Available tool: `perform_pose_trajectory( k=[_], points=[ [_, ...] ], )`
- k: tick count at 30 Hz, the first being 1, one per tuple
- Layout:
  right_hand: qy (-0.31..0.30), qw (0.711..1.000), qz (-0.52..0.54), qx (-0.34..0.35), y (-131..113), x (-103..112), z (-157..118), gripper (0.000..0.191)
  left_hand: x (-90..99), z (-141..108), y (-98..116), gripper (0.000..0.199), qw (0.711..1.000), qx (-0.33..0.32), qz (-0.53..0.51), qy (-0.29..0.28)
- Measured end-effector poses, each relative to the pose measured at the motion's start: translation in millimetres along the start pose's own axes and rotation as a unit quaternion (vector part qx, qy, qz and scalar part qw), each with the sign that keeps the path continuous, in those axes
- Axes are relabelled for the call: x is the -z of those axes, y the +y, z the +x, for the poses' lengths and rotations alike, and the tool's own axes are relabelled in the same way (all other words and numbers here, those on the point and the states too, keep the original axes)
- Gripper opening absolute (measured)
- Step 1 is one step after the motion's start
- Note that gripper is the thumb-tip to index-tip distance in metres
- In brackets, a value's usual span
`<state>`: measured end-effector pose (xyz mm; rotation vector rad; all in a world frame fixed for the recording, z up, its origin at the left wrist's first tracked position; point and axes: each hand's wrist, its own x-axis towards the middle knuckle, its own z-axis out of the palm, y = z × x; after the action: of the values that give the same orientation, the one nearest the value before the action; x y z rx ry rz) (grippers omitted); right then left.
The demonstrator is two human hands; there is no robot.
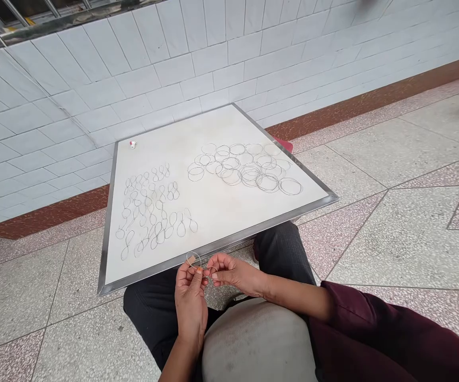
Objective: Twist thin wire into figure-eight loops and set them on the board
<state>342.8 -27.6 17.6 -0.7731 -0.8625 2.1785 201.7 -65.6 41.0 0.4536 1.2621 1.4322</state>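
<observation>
Over my lap, just off the table's near edge, both hands hold one thin wire loop [193, 253]. My left hand [191, 297] pinches it between thumb and fingers, and one round of the wire stands up above the fingertips. My right hand [233, 275] grips the other side, where a smaller curve of wire shows by the thumb. The fingers hide the middle of the wire. On the table's left lie several wires twisted into figure-eights [158, 234]. Round wire rings [268, 182] overlap in a loose spread on the right.
The white table [213, 212] has a grey metal rim and stands against a tiled wall [165, 79]. A small white and pink object [133, 144] sits near its far left corner. Part of something red [284, 144] shows behind the right edge. My knees are at the near edge.
</observation>
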Motion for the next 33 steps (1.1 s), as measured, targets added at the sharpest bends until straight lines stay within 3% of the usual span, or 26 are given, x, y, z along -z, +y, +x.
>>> perform_pose_trajectory(
  k=[8,13,18,29,33],
  points=[
    [-0.029,0.997,-0.065,0.008,-1,7,5,0.046,-0.6,-1,-2,0.044,1.0,-0.015,0.013,0.006],
    [-0.016,1.0,-0.008,-0.006,-1,0,-1,0.043,-0.3,-1,-1,0.042,0.999,-0.03,0.032,0.002],
    [-0.01,0.995,0.064,-0.07,-4,-5,-8,0.038,0.6,-3,1,0.037,0.999,-0.034,0.04,-0.012],
    [0.044,0.992,0.069,-0.1,-1,0,-7,0.031,2.6,-5,-5,0.035,0.995,-0.032,0.08,-0.042],
    [0.018,0.999,-0.013,-0.03,-1,5,-8,0.039,3.1,-5,-6,0.038,0.987,-0.058,0.135,-0.059]
  ],
)
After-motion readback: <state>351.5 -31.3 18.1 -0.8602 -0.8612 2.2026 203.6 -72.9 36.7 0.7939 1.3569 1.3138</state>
